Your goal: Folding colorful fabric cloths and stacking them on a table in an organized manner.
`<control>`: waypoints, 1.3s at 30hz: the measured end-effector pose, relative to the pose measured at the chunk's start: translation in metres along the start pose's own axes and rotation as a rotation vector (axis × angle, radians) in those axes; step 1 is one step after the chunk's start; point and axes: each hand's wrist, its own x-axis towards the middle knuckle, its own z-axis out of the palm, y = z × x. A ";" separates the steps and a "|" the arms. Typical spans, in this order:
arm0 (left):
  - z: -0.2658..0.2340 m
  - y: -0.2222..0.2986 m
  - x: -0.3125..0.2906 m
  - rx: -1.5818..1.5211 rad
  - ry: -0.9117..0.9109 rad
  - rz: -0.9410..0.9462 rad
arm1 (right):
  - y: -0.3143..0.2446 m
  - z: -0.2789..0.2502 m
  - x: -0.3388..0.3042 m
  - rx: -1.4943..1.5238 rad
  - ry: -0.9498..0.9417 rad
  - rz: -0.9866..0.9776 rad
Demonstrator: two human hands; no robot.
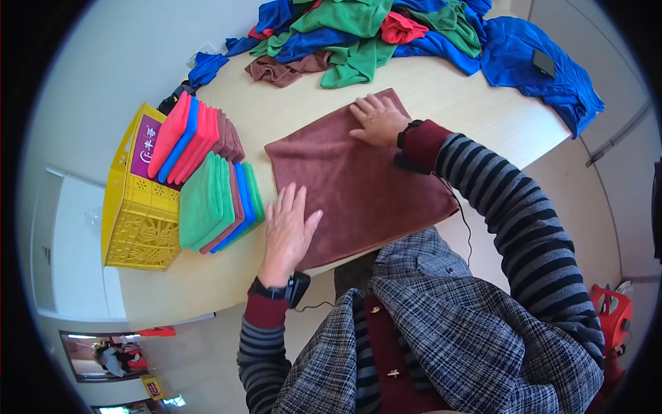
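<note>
Checked garment: nearest to us is the grey checked garment [476,324] we wear, filling the lower middle of our view.
Brown cloth: we have the brown cloth [345,186] laid out flat on the table [158,293], in front of our body, its lower edge reaching the near edge of the tabletop.
Right grip: our right grip [379,121] rests palm down near the cloth's upper right corner, fingers spread a little.
Left grip: our left grip [286,231] is at the cloth's lower left side, fingers long and slightly parted; we cannot tell how firmly it touches.
Striped sleeves: both our forearms wear striped sleeves [517,200] with dark red cuffs.
Wrist device: a black wrist device [298,290] sits at our left wrist.
Green-faced stack: left of the cloth we see a stack of folded green, brown and blue cloths [207,207], green outermost.
Red-faced stack: just behind it stands a stack of folded red, blue and brown cloths [196,138], the brown layers toward the middle of the table.
Yellow crate: beside both stacks, on their outer side, we find a yellow crate [141,228] with a purple panel.
Heap: across the far side lies a loose heap of blue, green, red and brown cloths [358,17].
Dark object: on blue fabric at the heap's right end, we see a flat dark rectangular object [543,63].
</note>
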 end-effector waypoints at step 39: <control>0.018 -0.003 0.137 0.113 0.203 0.004 | 0.024 0.017 0.001 -0.002 0.055 0.030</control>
